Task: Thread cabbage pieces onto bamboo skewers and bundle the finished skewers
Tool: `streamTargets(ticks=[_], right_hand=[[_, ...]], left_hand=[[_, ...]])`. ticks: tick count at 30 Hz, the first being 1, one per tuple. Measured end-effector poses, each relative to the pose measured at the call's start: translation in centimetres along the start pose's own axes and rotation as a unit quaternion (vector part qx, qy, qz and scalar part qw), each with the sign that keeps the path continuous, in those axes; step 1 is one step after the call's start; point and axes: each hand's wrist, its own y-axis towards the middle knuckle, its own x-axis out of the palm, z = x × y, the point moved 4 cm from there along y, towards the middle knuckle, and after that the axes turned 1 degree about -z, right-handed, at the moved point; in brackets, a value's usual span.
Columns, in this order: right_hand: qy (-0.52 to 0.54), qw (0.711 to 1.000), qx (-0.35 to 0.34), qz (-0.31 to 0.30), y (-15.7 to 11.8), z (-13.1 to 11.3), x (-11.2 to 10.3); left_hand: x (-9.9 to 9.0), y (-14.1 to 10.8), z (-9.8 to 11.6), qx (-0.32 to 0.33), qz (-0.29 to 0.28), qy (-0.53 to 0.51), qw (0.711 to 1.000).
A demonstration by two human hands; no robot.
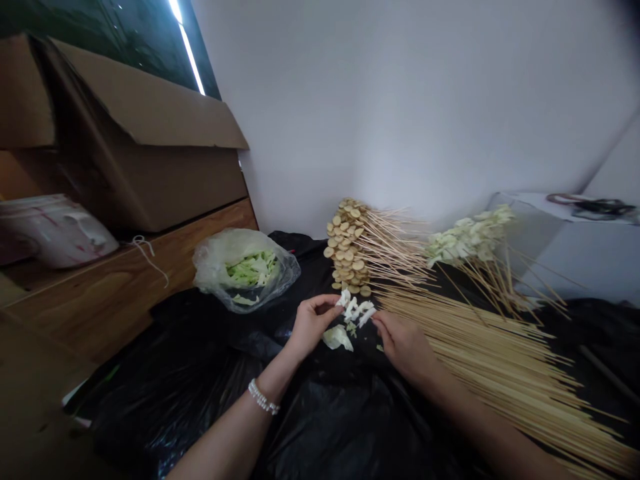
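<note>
Between my two hands hang white folded pieces (pixel 356 309), in a short row. My left hand (pixel 314 321) pinches their left end with thumb and fingertips. At the right end, my right hand (pixel 395 333) has its fingers closed on the last piece; whether a stick runs through the pieces is too small to tell. Just below lies a loose pale cabbage leaf (pixel 339 338) on black plastic (pixel 330 427). Long bare sticks (pixel 480 353) spread out beside my right hand. Skewers with round yellowish slices (pixel 349 243) are stacked behind my hands.
An open clear bag (pixel 270 287) of cut cabbage (pixel 253 268) sits at the left. Skewers of pale leaves (pixel 470 237) lean at the back right by a white box (pixel 545 247). A cardboard box (pixel 175 173) and a white tub (pixel 60 230) stand at the far left.
</note>
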Motion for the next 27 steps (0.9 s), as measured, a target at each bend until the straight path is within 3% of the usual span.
streamTargets(ticks=[9, 17, 22, 27], right_hand=[[-0.010, 0.999, 0.004, -0.031, 0.1, 0.4, 0.4], [0.013, 0.999, -0.015, 0.027, 0.4, -0.2, -0.5], [-0.010, 0.999, -0.049, 0.021, 0.3, -0.8, -0.3], [-0.033, 0.997, -0.065, 0.010, 0.4, -0.9, -0.3]], left_hand=[[0.1, 0.1, -0.5, -0.016, -0.010, -0.001, 1.000], [-0.5, -0.1, 0.0, -0.076, 0.029, -0.135, 0.987], [-0.5, 0.1, -0.1, -0.050, 0.011, -0.069, 0.996], [-0.3, 0.2, 1.1, 0.020, 0.017, 0.000, 1.000]])
